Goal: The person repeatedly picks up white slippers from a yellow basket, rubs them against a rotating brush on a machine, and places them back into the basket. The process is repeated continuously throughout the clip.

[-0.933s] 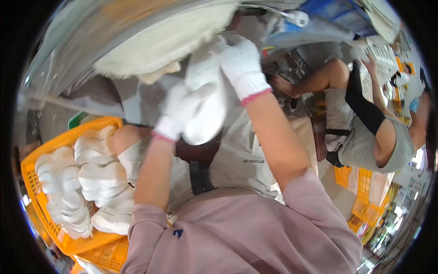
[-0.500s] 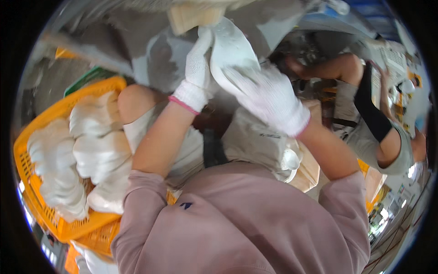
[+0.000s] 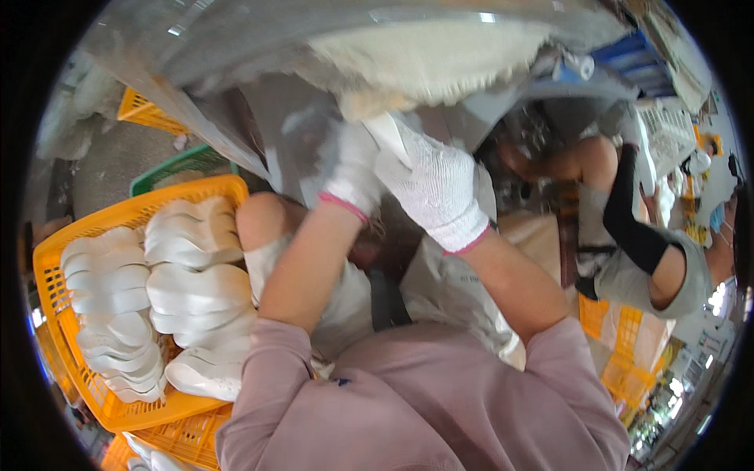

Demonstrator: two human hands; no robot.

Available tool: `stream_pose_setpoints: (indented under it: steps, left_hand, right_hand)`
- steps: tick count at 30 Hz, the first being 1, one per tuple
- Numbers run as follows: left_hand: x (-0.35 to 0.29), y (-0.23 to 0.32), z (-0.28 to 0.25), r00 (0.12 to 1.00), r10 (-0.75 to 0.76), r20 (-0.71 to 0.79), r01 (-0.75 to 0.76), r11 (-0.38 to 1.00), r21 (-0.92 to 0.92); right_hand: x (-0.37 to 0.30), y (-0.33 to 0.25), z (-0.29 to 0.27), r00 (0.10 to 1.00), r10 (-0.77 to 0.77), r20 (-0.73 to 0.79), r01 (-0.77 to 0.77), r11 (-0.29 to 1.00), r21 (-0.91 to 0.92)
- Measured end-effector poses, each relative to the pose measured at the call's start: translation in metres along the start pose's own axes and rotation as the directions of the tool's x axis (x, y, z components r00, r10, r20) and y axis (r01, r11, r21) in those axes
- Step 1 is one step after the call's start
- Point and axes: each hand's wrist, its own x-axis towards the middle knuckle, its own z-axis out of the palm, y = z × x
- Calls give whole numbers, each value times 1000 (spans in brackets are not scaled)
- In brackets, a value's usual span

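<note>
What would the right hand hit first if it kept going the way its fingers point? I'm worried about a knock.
Likely the fluffy cream buffing wheel just beyond the right hand; depth is uncertain.

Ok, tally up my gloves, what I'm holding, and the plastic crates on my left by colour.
White knit gloves, on left hand and right hand: 2
Flat white moulded piece in the right hand's grip: 1
Yellow plastic lattice crates, one full of white pieces, one under it, one farther off: 3
Green plastic lattice crate: 1
Total: 7
</note>
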Motion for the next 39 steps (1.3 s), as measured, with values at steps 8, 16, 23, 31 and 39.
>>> stream_pose_setpoints:
  steps: [8,16,23,31,39]
  left_hand:
    - [-13,4,9,901,80,426,227,750,-621]
    - [0,22,13,999,-7,41,25,886,-464]
    - [-11,2,13,996,-88,5,78,858,-507]
    - [-18,-15,23,947,-276,164,316,707,-633]
    - [-7,7,14,990,-79,120,141,705,-696]
  right_hand:
    - [34,-9,-20,938,97,332,-242,869,432]
    - [38,-35,-26,778,179,602,-572,599,561]
    - [42,-44,-50,809,-4,588,-346,806,481]
    - [-30,-46,-45,999,15,44,-15,1000,0]
    - [21,-27,-25,981,149,123,-162,982,101]
